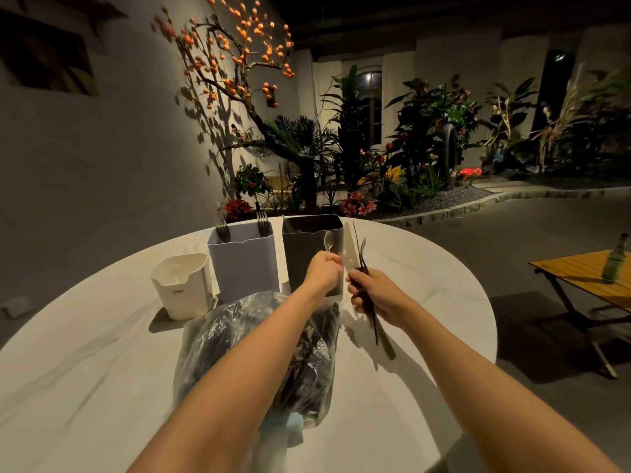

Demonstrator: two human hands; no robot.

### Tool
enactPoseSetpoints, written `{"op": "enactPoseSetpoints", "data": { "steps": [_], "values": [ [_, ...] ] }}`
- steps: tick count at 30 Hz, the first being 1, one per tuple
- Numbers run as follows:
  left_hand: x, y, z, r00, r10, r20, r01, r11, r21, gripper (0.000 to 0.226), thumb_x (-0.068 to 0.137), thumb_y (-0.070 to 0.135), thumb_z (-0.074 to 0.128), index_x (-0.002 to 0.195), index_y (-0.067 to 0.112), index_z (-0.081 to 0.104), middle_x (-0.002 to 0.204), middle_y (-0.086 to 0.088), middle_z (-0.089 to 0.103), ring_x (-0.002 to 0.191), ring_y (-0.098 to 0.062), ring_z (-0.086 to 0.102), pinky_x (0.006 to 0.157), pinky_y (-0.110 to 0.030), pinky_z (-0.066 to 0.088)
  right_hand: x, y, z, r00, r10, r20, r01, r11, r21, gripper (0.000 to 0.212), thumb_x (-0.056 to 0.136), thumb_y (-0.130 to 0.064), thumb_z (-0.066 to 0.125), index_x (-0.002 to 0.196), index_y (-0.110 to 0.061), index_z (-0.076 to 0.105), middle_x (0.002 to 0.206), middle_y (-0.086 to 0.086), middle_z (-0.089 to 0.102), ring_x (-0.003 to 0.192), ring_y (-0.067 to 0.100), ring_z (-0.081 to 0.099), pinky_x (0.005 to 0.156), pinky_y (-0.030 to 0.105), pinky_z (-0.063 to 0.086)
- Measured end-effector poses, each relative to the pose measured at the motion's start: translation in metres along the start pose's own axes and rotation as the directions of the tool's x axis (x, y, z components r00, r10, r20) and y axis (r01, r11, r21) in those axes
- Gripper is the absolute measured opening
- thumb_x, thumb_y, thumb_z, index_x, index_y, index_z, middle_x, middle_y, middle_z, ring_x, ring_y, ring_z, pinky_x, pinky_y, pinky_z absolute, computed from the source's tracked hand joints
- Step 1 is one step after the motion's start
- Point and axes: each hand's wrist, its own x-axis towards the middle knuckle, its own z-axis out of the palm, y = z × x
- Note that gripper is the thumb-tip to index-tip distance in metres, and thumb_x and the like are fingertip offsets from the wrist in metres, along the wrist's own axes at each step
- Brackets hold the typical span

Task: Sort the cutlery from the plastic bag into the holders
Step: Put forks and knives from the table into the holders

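My left hand (324, 268) pinching a clear plastic spoon (328, 241) at frame centre — my right hand (374, 295) beside it, clutching a cutlery bundle (358, 261).

A round white table (426, 268) bears three holders (242, 264) and a plastic bag (218, 336).

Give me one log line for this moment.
left hand: pinches clear spoon | right hand: grips cutlery bundle | bag: on table | forks: in blue holder

Dim night scene; warm spot on table (102, 370), hard shadows, dark corners, fisheye bending edges.
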Motion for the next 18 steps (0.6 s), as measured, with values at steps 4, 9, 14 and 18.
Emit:
{"op": "enactPoseSetpoints", "data": {
  "steps": [4, 9, 14, 18],
  "values": [
    [-0.010, 0.002, -0.011, 0.995, -0.080, 0.052, 0.090, 0.970, -0.226, 0.033, 0.100, 0.020, 0.034, 0.073, 0.013, 0.052, 0.050, 0.002, 0.042, 0.052, -0.014, 0.035, 0.057, -0.026, 0.031, 0.004, -0.005, 0.016, 1.000, 0.002, 0.026, -0.004, 0.997, 0.072, 0.029, 0.103, -0.030, 0.040, 0.085, -0.012, 0.052, 0.062, 0.000, 0.049, 0.050, 0.011, 0.043, 0.050, 0.021, 0.039],
    [-0.013, -0.004, -0.028, 0.995, -0.020, 0.095, 0.051, 0.941, -0.336, 0.031, 0.101, 0.032, 0.047, 0.080, 0.011, 0.057, 0.055, -0.001, 0.044, 0.051, -0.014, 0.041, 0.059, -0.026, 0.036, 0.008, -0.009, 0.028, 0.996, 0.002, 0.091, -0.013, 0.994, 0.112, 0.032, 0.103, -0.032, 0.042, 0.082, -0.010, 0.053, 0.062, -0.001, 0.049, 0.048, 0.009, 0.041, 0.049, 0.020, 0.037],
    [-0.011, -0.009, -0.037, 0.999, 0.018, -0.046, -0.032, 0.943, -0.331, 0.022, 0.097, 0.026, 0.056, 0.086, 0.009, 0.063, 0.068, -0.003, 0.060, 0.052, -0.010, 0.050, 0.060, -0.022, 0.045, 0.010, -0.006, 0.035, 0.986, 0.021, 0.163, -0.032, 0.997, 0.065, 0.028, 0.103, -0.032, 0.041, 0.096, -0.007, 0.054, 0.065, 0.000, 0.051, 0.051, 0.009, 0.045, 0.052, 0.020, 0.042],
    [-0.009, -0.011, -0.044, 0.990, 0.037, -0.138, -0.077, 0.952, -0.297, 0.025, 0.094, 0.031, 0.061, 0.082, 0.009, 0.064, 0.076, -0.006, 0.066, 0.066, -0.015, 0.058, 0.065, -0.025, 0.048, 0.008, -0.006, 0.040, 0.979, 0.025, 0.204, -0.032, 0.999, 0.030, 0.025, 0.103, -0.029, 0.039, 0.105, -0.008, 0.053, 0.066, 0.003, 0.050, 0.050, 0.010, 0.043, 0.052, 0.019, 0.042]
  ]
}}
